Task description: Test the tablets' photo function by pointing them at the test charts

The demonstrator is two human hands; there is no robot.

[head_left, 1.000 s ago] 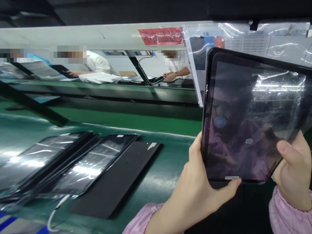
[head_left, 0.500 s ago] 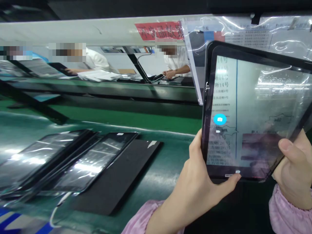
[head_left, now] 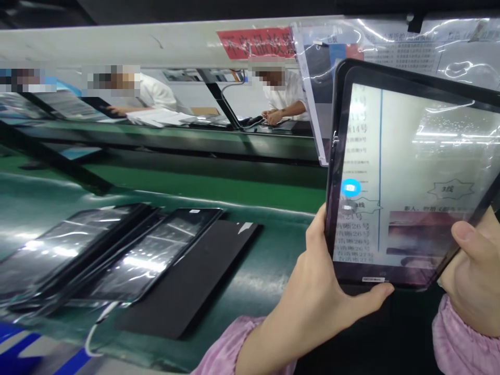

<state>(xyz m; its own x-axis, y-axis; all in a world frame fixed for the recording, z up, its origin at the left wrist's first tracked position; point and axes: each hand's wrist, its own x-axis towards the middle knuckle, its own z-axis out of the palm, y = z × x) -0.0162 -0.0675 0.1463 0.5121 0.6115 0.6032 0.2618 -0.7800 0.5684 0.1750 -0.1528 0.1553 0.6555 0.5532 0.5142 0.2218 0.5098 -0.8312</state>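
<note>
A black-framed tablet [head_left: 414, 177] is held up on the right side of the view, its screen lit with a camera picture of printed text and a blue shutter button. My left hand [head_left: 316, 281] grips its lower left corner, the thumb lying along the bottom edge and the other fingers behind, mostly hidden. My right hand [head_left: 472, 260] grips the lower right side, with the thumb over the screen's edge. Both sleeves are pink. Behind the tablet hangs a printed sheet [head_left: 410, 49] in a clear plastic cover.
Several tablets [head_left: 156, 250] lie on the green bench [head_left: 281, 245] at left, one with a white cable [head_left: 91, 338], beside a dark flat board [head_left: 195, 291]. A red sign [head_left: 255, 42] hangs above. Across the aisle, people in white [head_left: 156, 94] work at another bench.
The tablet's screen picture has become brighter and sharper, and its content has shifted slightly. My left thumb has moved a little to the right and up along the bottom edge.
</note>
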